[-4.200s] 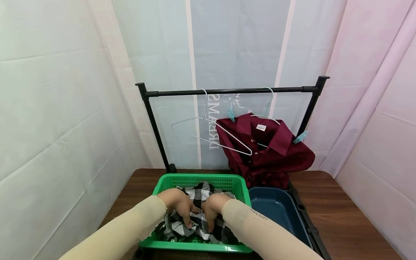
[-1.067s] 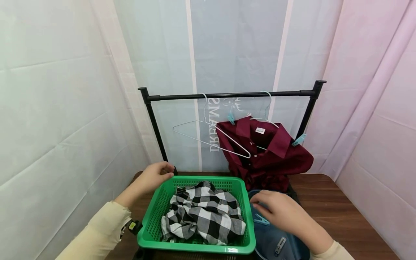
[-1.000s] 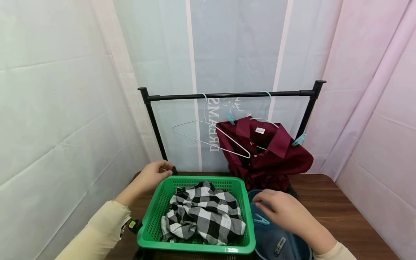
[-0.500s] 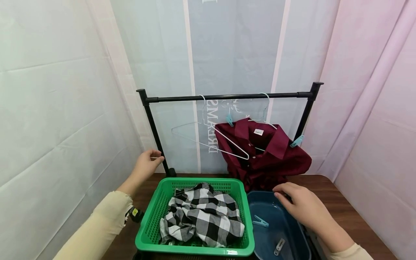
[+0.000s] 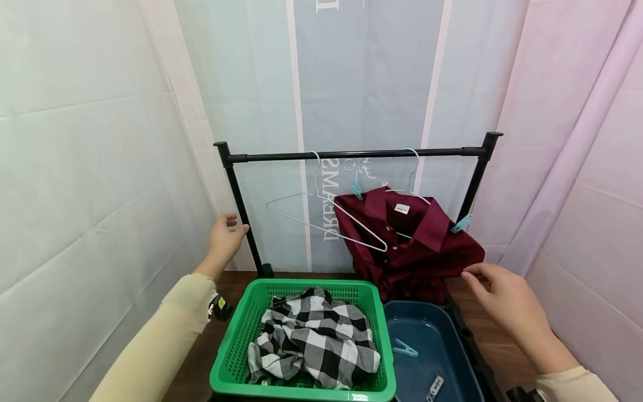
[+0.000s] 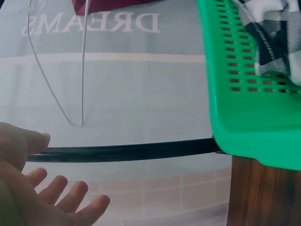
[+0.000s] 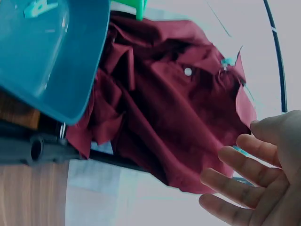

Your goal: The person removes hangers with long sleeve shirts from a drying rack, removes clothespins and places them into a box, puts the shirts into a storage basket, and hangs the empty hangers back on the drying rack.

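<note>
The left hand (image 5: 223, 241) is spread at eight o'clock. The spread right hand (image 5: 507, 298) is near the maroon shirt (image 5: 422, 251), at four.

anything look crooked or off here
The maroon button-up shirt on the black clothes rack looks askew: its side nearer the right hand sags lower than the other. I see nothing spilled.
</note>
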The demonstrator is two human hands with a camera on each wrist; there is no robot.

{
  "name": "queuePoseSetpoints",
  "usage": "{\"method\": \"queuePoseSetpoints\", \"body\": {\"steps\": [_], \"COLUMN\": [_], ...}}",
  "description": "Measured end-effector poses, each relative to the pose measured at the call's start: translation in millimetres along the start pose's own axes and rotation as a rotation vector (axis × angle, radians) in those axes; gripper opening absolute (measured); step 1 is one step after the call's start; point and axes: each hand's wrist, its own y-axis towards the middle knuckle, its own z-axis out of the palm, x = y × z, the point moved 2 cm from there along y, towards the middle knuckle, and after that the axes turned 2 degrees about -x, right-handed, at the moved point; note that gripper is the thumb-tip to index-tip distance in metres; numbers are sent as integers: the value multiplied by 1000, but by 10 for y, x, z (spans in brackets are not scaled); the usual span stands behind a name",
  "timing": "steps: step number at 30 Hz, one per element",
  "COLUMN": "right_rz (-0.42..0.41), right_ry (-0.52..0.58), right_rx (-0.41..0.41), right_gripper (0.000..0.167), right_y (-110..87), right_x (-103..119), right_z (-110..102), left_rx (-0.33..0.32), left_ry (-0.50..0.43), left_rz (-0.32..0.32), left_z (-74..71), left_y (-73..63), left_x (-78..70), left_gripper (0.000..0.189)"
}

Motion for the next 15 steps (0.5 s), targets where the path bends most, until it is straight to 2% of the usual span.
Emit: {"method": "queuePoseSetpoints", "body": {"steps": [4, 9, 15], "right_rz": [18, 72, 151], "right_ry": [-7, -2, 23], "right_rx": [-39, -30, 12], "right_gripper": [14, 24, 46], "right_y": [38, 97, 195], "right_x": [-135, -261, -348], "right_z": [-45, -69, -65], "left_rx": [-38, -70, -117], "left_ry": [-48, -107, -165], "left_rz": [-19, 38, 100], "left_z": [19, 44, 82], "left_y": [104, 243, 352], "left_x": [-11, -32, -60], "left_gripper": [69, 67, 56]}}
